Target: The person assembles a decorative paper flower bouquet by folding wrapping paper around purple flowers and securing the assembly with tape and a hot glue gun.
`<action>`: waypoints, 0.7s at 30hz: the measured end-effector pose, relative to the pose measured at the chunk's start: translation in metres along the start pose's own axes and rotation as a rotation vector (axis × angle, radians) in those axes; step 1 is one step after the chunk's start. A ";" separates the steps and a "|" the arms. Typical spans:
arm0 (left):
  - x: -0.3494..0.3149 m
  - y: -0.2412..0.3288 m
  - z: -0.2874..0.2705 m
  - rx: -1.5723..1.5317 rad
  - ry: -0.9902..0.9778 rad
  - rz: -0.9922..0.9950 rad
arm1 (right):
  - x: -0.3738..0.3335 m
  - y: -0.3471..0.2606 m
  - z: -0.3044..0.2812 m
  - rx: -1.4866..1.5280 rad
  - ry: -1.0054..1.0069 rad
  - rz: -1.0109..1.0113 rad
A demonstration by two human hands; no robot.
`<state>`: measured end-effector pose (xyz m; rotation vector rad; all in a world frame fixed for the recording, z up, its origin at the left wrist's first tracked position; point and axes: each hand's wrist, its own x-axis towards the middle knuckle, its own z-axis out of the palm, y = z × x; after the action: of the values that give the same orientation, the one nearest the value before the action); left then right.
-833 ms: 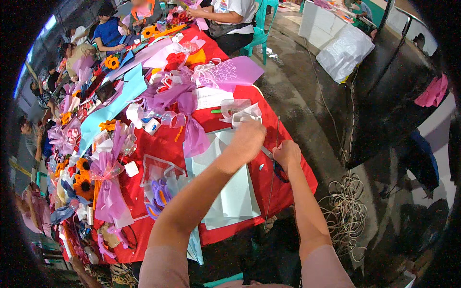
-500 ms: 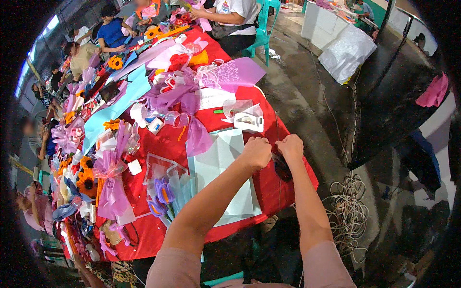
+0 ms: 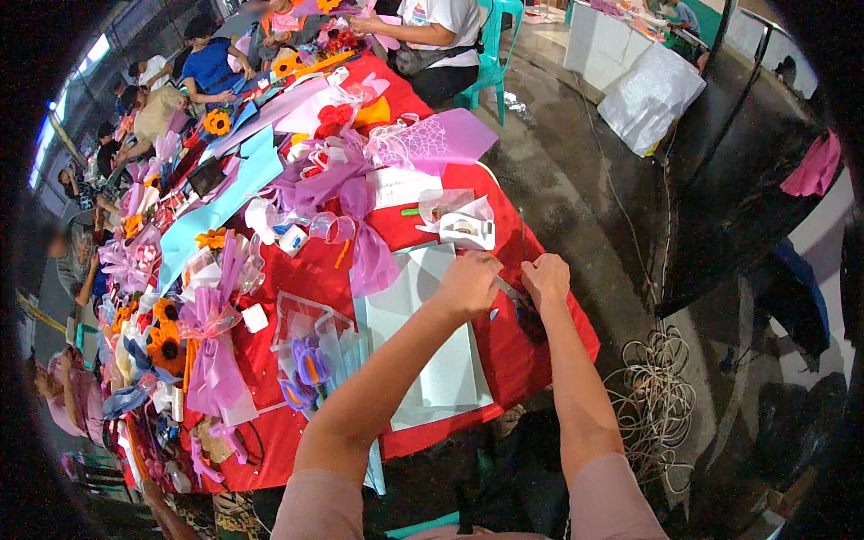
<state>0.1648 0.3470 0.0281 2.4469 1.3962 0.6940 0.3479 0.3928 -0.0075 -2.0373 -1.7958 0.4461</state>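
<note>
My left hand (image 3: 470, 281) is closed in a pinch above the right end of the red-covered table. Just to its right, my right hand (image 3: 545, 277) is closed too, with its fingers pressed together. A thin greyish strip (image 3: 509, 291) shows in the gap between them; which hand grips it, I cannot make out. Under my left forearm lies a pale blue folded sheet (image 3: 427, 360). Beyond my left hand stands a white tape dispenser (image 3: 468, 230). Purple felt-like flowers (image 3: 306, 364) in clear and pale blue wrapping lie left of the sheet.
Purple wrapping (image 3: 441, 139), orange sunflowers (image 3: 165, 346) and light blue paper (image 3: 225, 202) crowd the red table cover (image 3: 396, 443). Several people sit along the far and left sides. A green chair (image 3: 493, 67) stands beyond, and coiled cable (image 3: 657, 387) lies on the floor at the right.
My left hand has shifted a little left and down, so the gap between my hands is wider. A greyish strip now shows there. My right hand has barely moved.
</note>
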 end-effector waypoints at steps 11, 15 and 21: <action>0.004 -0.034 -0.042 0.105 0.333 -0.165 | -0.024 -0.019 -0.023 0.038 0.067 -0.004; 0.008 -0.047 -0.036 0.051 0.322 -0.203 | -0.017 -0.042 -0.020 0.397 0.186 -0.312; 0.019 -0.047 -0.034 0.005 0.296 -0.273 | 0.040 -0.078 -0.005 0.060 0.122 -0.651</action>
<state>0.1202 0.3864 0.0423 2.1598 1.7967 1.0131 0.2877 0.4404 0.0350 -1.2939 -2.1861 0.1704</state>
